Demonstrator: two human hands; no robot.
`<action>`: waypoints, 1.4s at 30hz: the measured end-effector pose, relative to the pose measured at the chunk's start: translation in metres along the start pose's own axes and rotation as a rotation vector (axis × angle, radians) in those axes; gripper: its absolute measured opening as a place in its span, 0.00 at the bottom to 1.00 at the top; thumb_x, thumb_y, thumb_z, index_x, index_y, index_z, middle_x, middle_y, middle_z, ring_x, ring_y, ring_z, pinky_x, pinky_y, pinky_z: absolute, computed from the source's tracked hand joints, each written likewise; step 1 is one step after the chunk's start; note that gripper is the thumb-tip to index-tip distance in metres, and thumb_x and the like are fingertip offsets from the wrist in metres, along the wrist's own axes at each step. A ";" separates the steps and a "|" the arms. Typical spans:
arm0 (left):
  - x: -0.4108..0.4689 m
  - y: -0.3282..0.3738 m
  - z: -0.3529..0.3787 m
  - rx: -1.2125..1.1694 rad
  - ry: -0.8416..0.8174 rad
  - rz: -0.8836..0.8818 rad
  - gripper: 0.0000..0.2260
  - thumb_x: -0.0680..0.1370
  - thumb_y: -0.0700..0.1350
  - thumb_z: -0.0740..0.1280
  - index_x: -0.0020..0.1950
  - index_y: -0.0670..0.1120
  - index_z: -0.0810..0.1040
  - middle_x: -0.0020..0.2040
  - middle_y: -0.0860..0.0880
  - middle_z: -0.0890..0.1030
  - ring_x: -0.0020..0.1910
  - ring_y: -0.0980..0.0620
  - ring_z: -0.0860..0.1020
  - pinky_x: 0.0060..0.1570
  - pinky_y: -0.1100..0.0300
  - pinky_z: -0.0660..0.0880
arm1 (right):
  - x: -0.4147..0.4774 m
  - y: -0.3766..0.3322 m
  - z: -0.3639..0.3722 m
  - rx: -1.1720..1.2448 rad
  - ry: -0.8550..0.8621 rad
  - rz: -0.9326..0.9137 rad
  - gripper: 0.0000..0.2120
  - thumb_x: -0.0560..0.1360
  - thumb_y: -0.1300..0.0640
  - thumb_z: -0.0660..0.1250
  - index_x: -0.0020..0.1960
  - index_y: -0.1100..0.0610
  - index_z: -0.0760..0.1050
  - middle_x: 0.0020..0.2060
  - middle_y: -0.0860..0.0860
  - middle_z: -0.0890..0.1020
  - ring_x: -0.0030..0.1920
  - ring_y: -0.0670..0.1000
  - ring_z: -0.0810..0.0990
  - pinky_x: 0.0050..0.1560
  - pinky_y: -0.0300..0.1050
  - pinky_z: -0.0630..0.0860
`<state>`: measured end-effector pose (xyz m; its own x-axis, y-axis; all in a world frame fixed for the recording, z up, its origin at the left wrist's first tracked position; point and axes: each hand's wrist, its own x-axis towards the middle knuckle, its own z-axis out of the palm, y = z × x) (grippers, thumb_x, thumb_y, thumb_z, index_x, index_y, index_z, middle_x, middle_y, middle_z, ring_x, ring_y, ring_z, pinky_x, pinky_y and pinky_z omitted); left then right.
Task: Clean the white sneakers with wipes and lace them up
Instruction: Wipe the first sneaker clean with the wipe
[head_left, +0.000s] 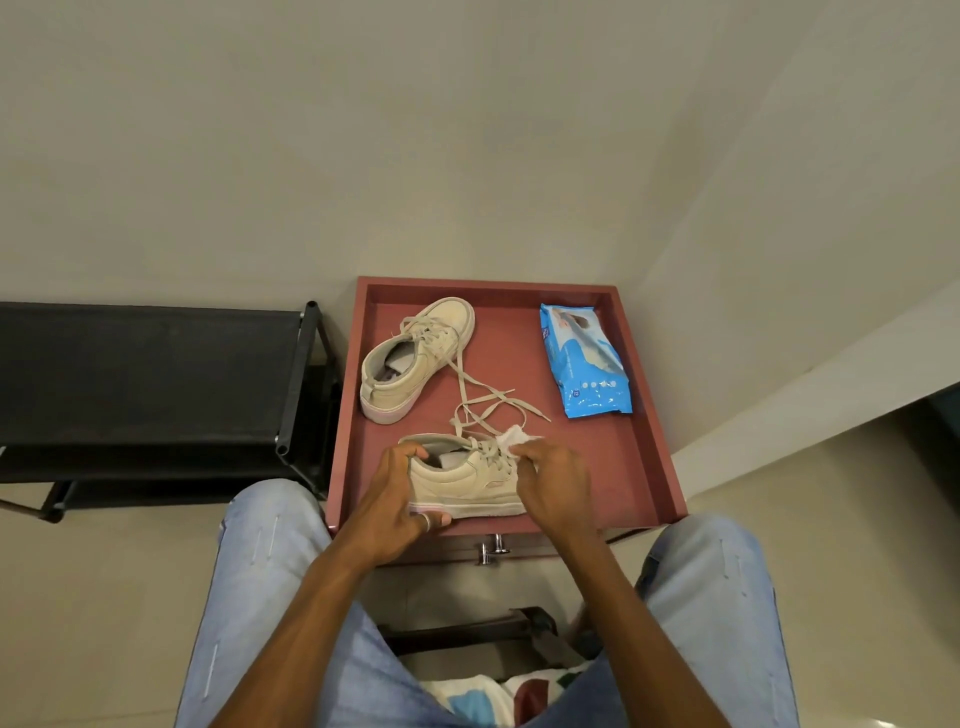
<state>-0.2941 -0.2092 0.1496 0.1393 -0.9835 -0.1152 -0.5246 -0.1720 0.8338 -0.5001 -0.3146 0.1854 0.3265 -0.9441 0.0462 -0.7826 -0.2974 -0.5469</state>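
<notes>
Near sneaker (462, 480) toe hidden behind right hand (553, 480) pinching wipe (514, 435); left hand (397, 491) grips heel; second sneaker (415, 358) beyond.

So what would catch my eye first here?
Probably the red tray in the middle, with two pale sneakers on it. The left hand steadies the near sneaker while the right hand presses a white wipe to its laces. A blue wipes pack lies at the tray's far right.
</notes>
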 end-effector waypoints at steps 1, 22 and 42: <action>0.000 0.001 0.000 0.011 0.001 0.001 0.35 0.69 0.47 0.81 0.65 0.58 0.60 0.63 0.52 0.68 0.61 0.53 0.72 0.62 0.56 0.74 | -0.009 0.006 -0.004 -0.004 0.008 0.009 0.13 0.73 0.66 0.65 0.52 0.56 0.85 0.49 0.52 0.85 0.48 0.51 0.83 0.51 0.41 0.77; 0.006 -0.002 -0.003 -0.078 -0.005 -0.001 0.40 0.66 0.47 0.82 0.62 0.72 0.59 0.67 0.54 0.69 0.65 0.57 0.73 0.66 0.54 0.74 | 0.034 0.012 -0.021 -0.041 -0.032 0.274 0.15 0.76 0.66 0.64 0.60 0.59 0.81 0.54 0.57 0.84 0.52 0.57 0.82 0.50 0.43 0.75; 0.013 -0.003 -0.012 -0.235 -0.064 -0.056 0.41 0.65 0.49 0.82 0.71 0.57 0.62 0.74 0.56 0.69 0.74 0.55 0.69 0.74 0.45 0.68 | 0.020 0.019 -0.027 0.197 0.087 0.570 0.13 0.80 0.54 0.61 0.58 0.56 0.82 0.51 0.56 0.84 0.53 0.57 0.80 0.54 0.48 0.74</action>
<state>-0.2806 -0.2209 0.1522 0.1057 -0.9756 -0.1924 -0.3066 -0.2160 0.9270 -0.5226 -0.3428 0.1983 -0.1659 -0.9577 -0.2352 -0.7062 0.2819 -0.6495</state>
